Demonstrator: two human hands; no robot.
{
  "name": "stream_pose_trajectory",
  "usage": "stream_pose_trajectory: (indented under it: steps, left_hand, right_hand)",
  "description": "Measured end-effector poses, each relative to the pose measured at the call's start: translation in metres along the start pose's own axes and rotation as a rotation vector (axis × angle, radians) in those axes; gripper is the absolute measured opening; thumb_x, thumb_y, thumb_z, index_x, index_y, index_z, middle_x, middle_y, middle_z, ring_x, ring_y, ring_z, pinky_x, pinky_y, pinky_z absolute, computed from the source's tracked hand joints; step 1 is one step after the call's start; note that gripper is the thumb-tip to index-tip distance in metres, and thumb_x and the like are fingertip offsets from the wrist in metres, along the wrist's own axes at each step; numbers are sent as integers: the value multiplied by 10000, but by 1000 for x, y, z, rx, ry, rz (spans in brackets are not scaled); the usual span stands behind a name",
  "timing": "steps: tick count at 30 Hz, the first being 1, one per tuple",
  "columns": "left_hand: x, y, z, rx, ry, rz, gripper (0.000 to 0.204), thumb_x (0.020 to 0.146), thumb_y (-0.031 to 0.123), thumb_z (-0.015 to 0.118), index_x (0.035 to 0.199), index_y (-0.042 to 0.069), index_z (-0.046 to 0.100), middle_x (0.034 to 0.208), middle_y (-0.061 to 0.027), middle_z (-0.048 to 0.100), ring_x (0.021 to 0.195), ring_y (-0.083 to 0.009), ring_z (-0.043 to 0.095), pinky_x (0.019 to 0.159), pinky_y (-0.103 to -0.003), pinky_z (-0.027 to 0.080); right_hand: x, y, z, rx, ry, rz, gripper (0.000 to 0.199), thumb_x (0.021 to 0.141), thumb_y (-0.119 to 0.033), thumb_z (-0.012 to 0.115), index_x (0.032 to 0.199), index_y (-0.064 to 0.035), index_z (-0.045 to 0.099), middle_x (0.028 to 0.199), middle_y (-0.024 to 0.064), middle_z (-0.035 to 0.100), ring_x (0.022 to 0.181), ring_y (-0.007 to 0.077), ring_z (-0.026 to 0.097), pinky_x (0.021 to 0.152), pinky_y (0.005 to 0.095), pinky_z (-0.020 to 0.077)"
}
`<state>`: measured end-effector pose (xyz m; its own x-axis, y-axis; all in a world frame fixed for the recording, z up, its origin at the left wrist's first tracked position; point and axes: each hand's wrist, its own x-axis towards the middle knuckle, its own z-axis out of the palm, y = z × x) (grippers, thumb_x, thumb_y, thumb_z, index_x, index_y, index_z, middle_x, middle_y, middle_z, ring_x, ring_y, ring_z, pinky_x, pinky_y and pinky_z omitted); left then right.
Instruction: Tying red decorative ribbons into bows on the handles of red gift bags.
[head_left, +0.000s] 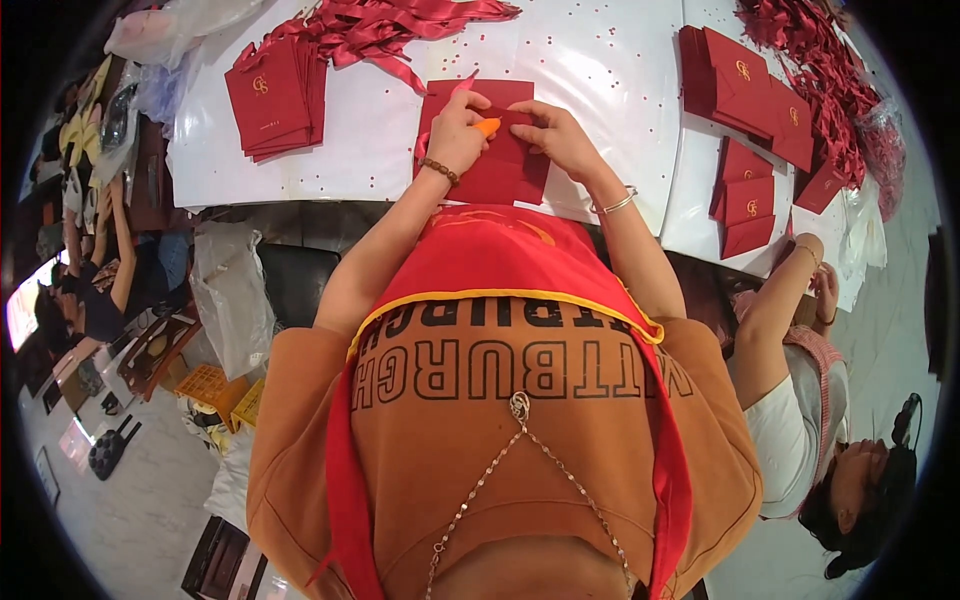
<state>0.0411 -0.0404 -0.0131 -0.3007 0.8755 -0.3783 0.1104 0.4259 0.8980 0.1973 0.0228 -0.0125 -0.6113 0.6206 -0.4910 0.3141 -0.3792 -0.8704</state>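
Observation:
Flat on the white table in front of me lies a dark red paper bag or folder (518, 180), with creases and part of it under my hands. My left hand (455, 138), a beaded bracelet on its wrist, is closed round a small orange tool (487, 127) whose pointed end sticks out toward the right. A pinkish-red ribbon (466, 82) shows just beyond its fingers. My right hand (562, 138), with a silver bangle, has thumb and fingers bent together over the red paper; what they pinch is too small to tell.
Stacked red bags (270, 105) lie at the left, below a heap of red ribbons (390, 35). More red bags (735, 80) and ribbons (820, 90) fill the right side. Small red dots of paper litter the white tabletop (600, 60). Another person (800, 400) sits at the right.

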Motion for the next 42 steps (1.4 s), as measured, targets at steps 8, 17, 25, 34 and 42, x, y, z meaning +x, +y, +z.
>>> stream_pose_trajectory:
  steps: [8, 17, 25, 34, 42]
  left_hand:
    - [-1, -9, 2, 228, 1, 188, 232, 774, 32, 570, 1006, 20, 568, 616, -41, 580, 501, -85, 522, 445, -221, 406]
    - [-6, -1, 2, 141, 1, 94, 172, 773, 26, 565, 945, 18, 561, 608, -38, 572, 479, -84, 508, 421, -220, 385]
    - [1, 1, 6, -194, 51, -120, 154, 773, 0, 544, 924, 28, 549, 632, -41, 555, 463, -80, 488, 391, -199, 369]
    - [1, -13, -6, -127, -338, 163, 295, 784, 58, 582, 1074, 42, 532, 692, -64, 596, 578, -126, 567, 507, -243, 446]
    - [3, 39, -28, 891, -94, 681, 172, 699, 234, 673, 768, 93, 603, 798, -83, 573, 843, -271, 528, 702, -362, 435]
  right_hand:
    - [1, 8, 11, 2, 37, -95, 209, 825, -68, 571, 1032, -46, 557, 760, 0, 558, 642, 72, 519, 557, 214, 426]
    - [1, 13, 16, -96, 165, -131, 225, 779, -91, 615, 998, -52, 580, 662, 46, 570, 590, 108, 546, 548, 256, 434]
    - [5, 1, 16, -264, 182, -242, 227, 771, -76, 607, 989, -28, 564, 696, 113, 594, 607, 178, 579, 576, 287, 450]
    - [-10, 2, 10, -369, 187, -301, 275, 750, -91, 646, 1002, -7, 575, 963, 121, 607, 888, 213, 574, 779, 302, 450]
    - [1, -8, 0, -323, 18, -383, 197, 787, -54, 603, 979, -23, 570, 766, 26, 589, 652, 91, 521, 604, 236, 439]
